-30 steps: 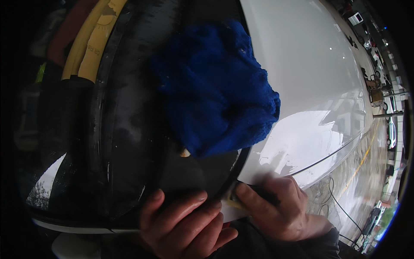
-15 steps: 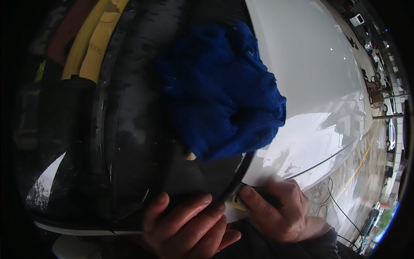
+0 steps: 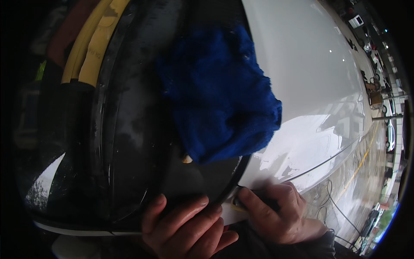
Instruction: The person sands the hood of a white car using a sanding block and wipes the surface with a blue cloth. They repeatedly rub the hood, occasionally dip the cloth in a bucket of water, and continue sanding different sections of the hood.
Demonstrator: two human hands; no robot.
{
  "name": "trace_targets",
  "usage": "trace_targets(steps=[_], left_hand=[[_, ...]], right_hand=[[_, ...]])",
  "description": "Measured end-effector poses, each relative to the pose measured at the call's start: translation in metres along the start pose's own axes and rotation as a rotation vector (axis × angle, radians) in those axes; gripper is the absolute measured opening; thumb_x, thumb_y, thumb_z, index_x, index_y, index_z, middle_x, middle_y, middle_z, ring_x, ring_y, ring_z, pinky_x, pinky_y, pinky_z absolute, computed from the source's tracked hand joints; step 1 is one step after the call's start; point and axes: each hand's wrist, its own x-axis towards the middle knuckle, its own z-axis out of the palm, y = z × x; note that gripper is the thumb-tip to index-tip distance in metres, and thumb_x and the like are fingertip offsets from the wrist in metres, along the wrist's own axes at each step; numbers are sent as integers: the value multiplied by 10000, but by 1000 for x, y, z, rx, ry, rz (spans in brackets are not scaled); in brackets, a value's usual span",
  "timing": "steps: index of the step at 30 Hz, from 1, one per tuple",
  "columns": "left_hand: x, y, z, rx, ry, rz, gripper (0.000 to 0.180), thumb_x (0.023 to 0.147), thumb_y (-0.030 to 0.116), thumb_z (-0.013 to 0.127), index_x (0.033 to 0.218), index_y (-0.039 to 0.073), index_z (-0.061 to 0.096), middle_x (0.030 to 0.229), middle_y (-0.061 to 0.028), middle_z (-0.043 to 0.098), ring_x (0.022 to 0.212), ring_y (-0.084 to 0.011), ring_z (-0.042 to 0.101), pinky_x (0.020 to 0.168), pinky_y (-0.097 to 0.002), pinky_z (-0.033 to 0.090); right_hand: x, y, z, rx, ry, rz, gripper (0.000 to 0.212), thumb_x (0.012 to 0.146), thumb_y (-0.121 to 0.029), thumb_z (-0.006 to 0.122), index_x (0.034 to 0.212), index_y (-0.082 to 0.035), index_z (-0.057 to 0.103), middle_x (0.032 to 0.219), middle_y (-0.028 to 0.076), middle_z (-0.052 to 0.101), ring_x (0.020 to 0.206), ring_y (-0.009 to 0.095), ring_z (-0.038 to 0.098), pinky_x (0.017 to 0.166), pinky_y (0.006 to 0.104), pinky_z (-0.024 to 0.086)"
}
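My left hand rests at the near edge of a black car cowl and windscreen area, its fingers stretched out and slightly apart, holding nothing. To its right, my right hand is closed, thumb and forefinger pressed at the corner where the black trim meets the white bonnet. What it grips there is dark and mostly hidden. A small yellowish strip shows beside those fingertips. Beyond both hands a crumpled blue cloth lies across the black trim and the bonnet edge, touched by neither hand.
A yellow tube-like piece with a torn paper face lies at the upper left. Next to the cloth's near corner sits a small pale bit. At the right are wet ground, a thin dark cable and parked vehicles farther off.
The view has shifted slightly, and the yellowish strip by my right fingers shows less. Both hands stay in nearly the same places; the cloth lies as before.
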Motion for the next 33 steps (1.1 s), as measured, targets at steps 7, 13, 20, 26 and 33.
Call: trace_targets(steps=[7,13,20,26,33], left_hand=[[4,-14,-13,-111,-166,27,219,826,247,888,970,108,798,1159,-11,769,1161,-233,726,1208,-575,421],[97,-3,-4,69,22,132,521,808,131,847,1314,70,739,1551,-222,513,1386,-410,555,1154,-503,466],[141,-31,45,339,-250,237,361,804,370,904,1034,120,779,1208,-55,710,1230,-279,615,1082,-486,457],[108,-21,38,206,-125,418,223,772,214,855,725,94,673,844,-24,695,925,-240,664,915,-430,497],[105,-25,30,164,-119,477,184,711,120,809,675,93,631,725,-42,633,778,-251,645,838,-418,499]], right_hand=[[-5,5,7,-10,28,3,623,794,-148,744,1413,-218,761,936,23,533,740,182,607,582,294,558],[-17,5,17,-32,98,48,628,805,-117,725,1421,-239,745,944,28,544,786,198,621,576,317,561],[-11,-2,14,-23,147,-4,572,801,-96,735,1355,-237,759,947,11,551,776,189,632,559,325,557],[-15,3,15,-24,171,29,480,801,-103,738,1265,-224,778,935,17,533,786,192,620,544,339,546],[-17,1,17,-1,181,28,448,793,-105,737,1224,-217,786,933,26,522,779,192,620,522,324,529]])
